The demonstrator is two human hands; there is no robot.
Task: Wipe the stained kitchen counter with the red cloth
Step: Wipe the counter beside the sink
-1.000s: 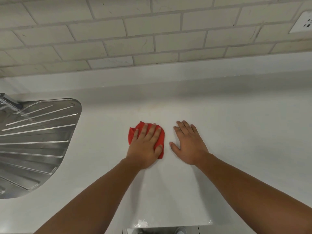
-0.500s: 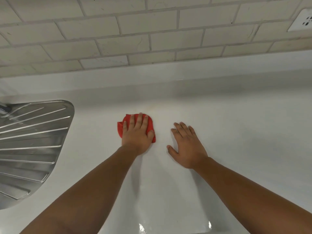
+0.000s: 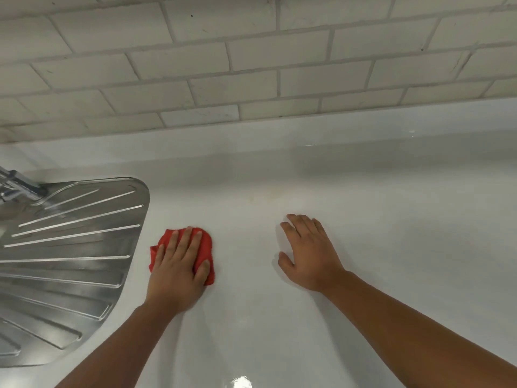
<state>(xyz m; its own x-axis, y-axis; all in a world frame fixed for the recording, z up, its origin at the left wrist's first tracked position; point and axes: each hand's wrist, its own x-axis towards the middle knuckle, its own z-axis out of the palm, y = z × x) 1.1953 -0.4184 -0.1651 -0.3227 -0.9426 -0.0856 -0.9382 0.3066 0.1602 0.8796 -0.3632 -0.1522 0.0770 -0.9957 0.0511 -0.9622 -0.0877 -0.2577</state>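
- Counter: white and glossy, with the drainer at 9 o'clock of the hands.
- Left hand: fingers straight and spread, pressing the cloth down rather than gripping it.
- Right hand: flat on the counter at 3 o'clock of the cloth, fingers straight, holding nothing.
- Cloth: bunched under the left hand, near the drainer's edge.
- Stain: faint yellowish smear at 2 o'clock from the cloth; the next stroke probably goes that way.
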